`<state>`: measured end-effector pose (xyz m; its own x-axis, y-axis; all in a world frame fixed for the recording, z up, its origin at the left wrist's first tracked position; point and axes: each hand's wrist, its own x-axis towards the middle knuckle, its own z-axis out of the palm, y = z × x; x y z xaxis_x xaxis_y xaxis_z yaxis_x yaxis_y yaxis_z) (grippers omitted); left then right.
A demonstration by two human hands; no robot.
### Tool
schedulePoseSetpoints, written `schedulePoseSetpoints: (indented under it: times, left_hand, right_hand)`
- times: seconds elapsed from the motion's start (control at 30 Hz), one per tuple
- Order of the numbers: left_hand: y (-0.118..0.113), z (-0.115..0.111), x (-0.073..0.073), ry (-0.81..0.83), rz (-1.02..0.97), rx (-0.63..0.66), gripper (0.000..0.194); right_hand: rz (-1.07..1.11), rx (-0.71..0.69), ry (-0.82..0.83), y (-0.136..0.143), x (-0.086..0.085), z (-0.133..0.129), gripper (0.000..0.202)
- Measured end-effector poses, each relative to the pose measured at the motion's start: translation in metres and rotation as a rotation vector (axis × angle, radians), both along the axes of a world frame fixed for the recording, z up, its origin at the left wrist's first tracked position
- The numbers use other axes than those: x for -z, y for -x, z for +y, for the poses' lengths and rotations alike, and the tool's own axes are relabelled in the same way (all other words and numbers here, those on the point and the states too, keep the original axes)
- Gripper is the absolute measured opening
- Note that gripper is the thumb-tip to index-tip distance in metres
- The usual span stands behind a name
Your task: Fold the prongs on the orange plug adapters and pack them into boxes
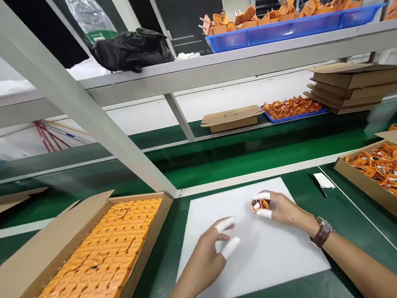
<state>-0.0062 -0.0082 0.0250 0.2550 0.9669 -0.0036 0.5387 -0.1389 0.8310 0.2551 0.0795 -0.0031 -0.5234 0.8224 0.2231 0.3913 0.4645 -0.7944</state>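
Note:
My right hand point(279, 208), with white covers on thumb and index finger and a watch at the wrist, grips a small orange part point(261, 204) showing dark and metallic bits inside. It is held over the upper right of a white sheet point(247, 258) on the green table. My left hand point(213, 250) hovers over the sheet's left half, its covered thumb and index finger apart and nothing between them. The two hands do not touch.
At the left, an open carton point(140, 265) holds rows of orange parts. Another carton point(375, 193) at the right holds loose orange pieces. A black pen point(317, 183) lies beside it. Behind stand folded boxes point(360, 87), a blue tray point(298, 116) and a metal frame point(112, 144).

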Motion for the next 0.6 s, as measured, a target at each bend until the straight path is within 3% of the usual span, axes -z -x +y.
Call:
schedulePoseSetpoints:
  times: [0.1, 0.2, 0.27, 0.37, 0.6]
  left_hand:
    - [-0.022, 0.017, 0.004, 0.156, -0.262, 0.006, 0.053]
    - [-0.034, 0.029, 0.005, 0.265, -0.472, 0.122, 0.048]
    - [-0.036, 0.032, 0.007, 0.282, -0.517, 0.156, 0.041]
    - [-0.032, 0.032, 0.014, 0.237, -0.542, 0.097, 0.038]
    - [-0.029, 0.031, 0.034, 0.180, -0.568, -0.046, 0.028]
  right_hand:
    - [0.062, -0.195, -0.028, 0.011, -0.013, -0.023, 0.033]
    - [0.098, -0.290, -0.060, 0.017, -0.017, -0.036, 0.040]
    - [0.133, -0.291, -0.035, 0.017, -0.015, -0.037, 0.045]
    - [0.238, -0.251, 0.034, 0.016, -0.008, -0.034, 0.048]
    - [0.403, -0.186, 0.077, 0.024, 0.005, -0.032, 0.019]
